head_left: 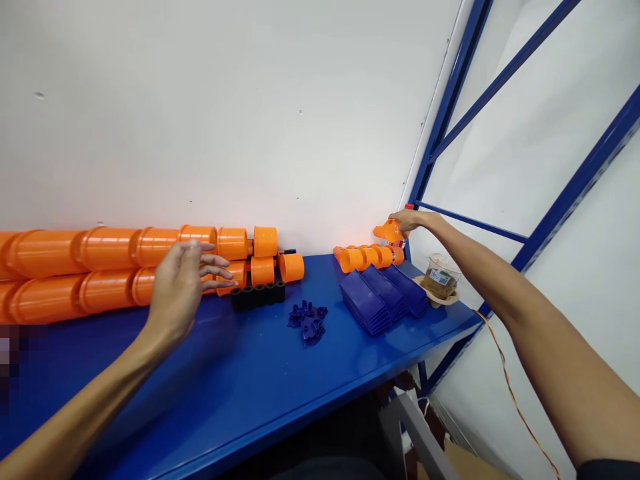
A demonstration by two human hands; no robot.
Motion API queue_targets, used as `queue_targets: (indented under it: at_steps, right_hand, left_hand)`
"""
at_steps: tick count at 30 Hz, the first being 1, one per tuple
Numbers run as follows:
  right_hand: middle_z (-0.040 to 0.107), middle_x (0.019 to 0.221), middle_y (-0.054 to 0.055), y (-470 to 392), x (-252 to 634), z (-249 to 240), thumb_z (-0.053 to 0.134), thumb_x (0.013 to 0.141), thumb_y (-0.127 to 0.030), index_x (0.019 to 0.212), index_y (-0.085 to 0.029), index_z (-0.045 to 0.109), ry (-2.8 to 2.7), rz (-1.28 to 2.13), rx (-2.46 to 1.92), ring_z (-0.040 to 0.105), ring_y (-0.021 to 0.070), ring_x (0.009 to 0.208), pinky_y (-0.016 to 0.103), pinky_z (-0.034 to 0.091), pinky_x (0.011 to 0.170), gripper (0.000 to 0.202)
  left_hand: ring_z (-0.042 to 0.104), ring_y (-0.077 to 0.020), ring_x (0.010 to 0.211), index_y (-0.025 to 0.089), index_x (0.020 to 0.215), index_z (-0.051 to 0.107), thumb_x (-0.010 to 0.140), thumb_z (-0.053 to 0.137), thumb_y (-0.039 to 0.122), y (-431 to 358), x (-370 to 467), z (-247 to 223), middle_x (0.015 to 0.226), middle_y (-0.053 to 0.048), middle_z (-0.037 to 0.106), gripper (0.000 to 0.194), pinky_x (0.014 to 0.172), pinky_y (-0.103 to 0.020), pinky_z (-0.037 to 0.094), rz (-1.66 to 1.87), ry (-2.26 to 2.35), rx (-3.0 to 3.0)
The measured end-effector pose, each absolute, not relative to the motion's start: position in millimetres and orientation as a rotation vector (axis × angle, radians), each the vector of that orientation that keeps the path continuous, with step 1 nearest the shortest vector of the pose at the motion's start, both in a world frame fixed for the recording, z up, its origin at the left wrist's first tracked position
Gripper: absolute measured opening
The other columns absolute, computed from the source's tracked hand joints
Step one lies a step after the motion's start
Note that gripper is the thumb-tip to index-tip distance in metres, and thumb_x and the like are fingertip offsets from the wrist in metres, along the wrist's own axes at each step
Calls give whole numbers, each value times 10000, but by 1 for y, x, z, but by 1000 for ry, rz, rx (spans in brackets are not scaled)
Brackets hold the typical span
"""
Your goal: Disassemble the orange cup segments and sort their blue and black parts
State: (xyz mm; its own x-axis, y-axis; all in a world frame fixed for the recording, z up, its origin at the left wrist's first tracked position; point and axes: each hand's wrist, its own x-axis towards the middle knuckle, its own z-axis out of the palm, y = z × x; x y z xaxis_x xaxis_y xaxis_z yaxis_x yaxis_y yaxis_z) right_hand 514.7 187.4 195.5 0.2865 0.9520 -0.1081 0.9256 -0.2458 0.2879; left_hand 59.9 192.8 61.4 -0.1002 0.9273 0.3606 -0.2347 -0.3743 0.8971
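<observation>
My right hand (pixel 406 220) reaches to the far right end of the table, its fingers closed on an orange plastic part (pixel 390 231) with a rounded, hollow shape. Just below it lies a row of similar orange parts (pixel 369 257) with round cup-like ends. My left hand (pixel 184 283) hovers at the left with fingers spread and nothing in them. Behind that hand, two stacked rows of orange cylinders (pixel 107 250) run along the wall, partly hidden by its fingers. Black parts with round holes (pixel 259 297) sit under the right end of these rows.
On the blue table (pixel 235 387) lie small dark-blue plastic pieces (pixel 309 321) and stacks of blue flat pieces (pixel 367 301). A clear cup (pixel 442 275) stands in a cardboard holder (pixel 436 297) near the right edge. Blue metal shelf posts (pixel 450 100) rise at the right; a twisted wire (pixel 507 380) hangs there.
</observation>
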Motion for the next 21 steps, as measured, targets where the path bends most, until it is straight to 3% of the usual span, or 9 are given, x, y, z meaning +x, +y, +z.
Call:
queue_targets:
  at_steps: [4, 7, 9, 12, 21]
  right_hand:
    - [757, 995, 105, 195, 521, 192, 775, 760, -69, 1037, -82, 745, 1651, 60, 2548, 678, 253, 951, 343, 505, 769, 279]
    - [717, 1169, 106, 199, 523, 188, 718, 960, -276, 1209, -114, 690, 1651, 96, 2661, 682, 227, 1015, 393, 572, 847, 299]
    - [659, 1307, 117, 200, 525, 185, 649, 1022, -360, 1308, -137, 644, 1668, 113, 2667, 675, 229, 1083, 442, 592, 917, 362]
    - [613, 1386, 130, 201, 527, 180, 621, 1039, -374, 1358, -128, 616, 1686, 154, 2685, 659, 248, 1141, 466, 578, 963, 403]
    - [639, 1354, 116, 205, 530, 171, 665, 1012, -388, 1351, -163, 620, 1684, 276, 2701, 668, 254, 1139, 473, 594, 948, 410]
  left_hand:
    - [641, -152, 530, 195, 891, 586, 959, 610, 447, 193, 61, 61, 710, -8, 651, 263, 511, -290, 605, 1640, 858, 1263]
    - [646, -155, 534, 198, 872, 581, 973, 589, 426, 191, 61, 62, 700, -8, 649, 249, 513, -286, 604, 1642, 873, 1256]
    - [646, -156, 531, 198, 865, 584, 969, 593, 428, 190, 62, 64, 695, -9, 649, 252, 506, -283, 600, 1641, 881, 1257]
    - [642, -157, 525, 199, 858, 589, 960, 600, 420, 188, 63, 65, 687, -7, 650, 244, 500, -285, 600, 1637, 894, 1253]
    - [648, -156, 534, 193, 852, 586, 1001, 511, 287, 188, 63, 65, 697, -15, 654, 191, 502, -277, 599, 1619, 916, 1234]
